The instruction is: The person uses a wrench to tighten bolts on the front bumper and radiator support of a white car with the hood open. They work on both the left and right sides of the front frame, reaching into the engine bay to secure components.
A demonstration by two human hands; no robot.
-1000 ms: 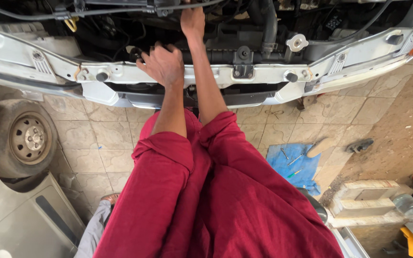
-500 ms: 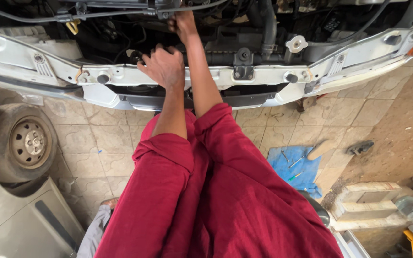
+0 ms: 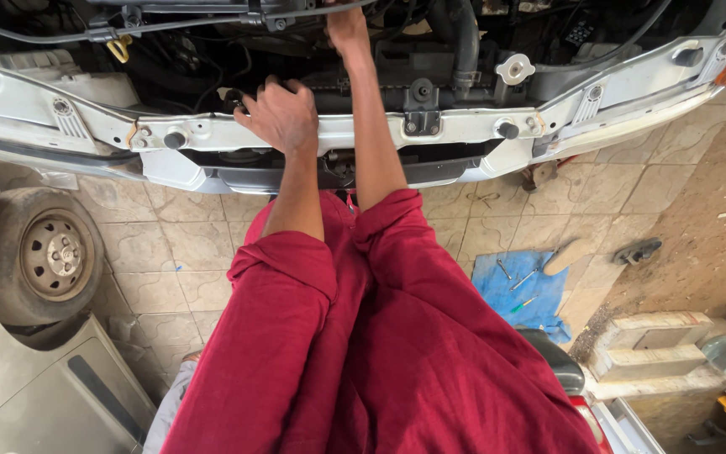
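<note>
I lean over the open engine bay of a car, both arms in rolled-up dark red sleeves. My left hand [image 3: 283,113] rests on the white front crossmember [image 3: 430,128], its fingers curled over the upper edge by a dark part behind it. My right hand [image 3: 346,27] reaches deeper into the bay, up to a grey bar [image 3: 186,27] near the top edge. Its fingers are cut off by the frame, so what they touch is hidden. A black latch bracket [image 3: 421,122] sits just right of my right forearm.
A white cap [image 3: 515,69] and black hoses [image 3: 464,38] lie in the bay at right. A wheel [image 3: 44,256] of a grey car stands at left. Small tools lie on a blue cloth [image 3: 524,294] on the tiled floor, with concrete blocks [image 3: 653,340] further right.
Both hands stay in nearly the same places. My right hand has slid slightly farther up into the bay, so its fingers now leave the frame.
</note>
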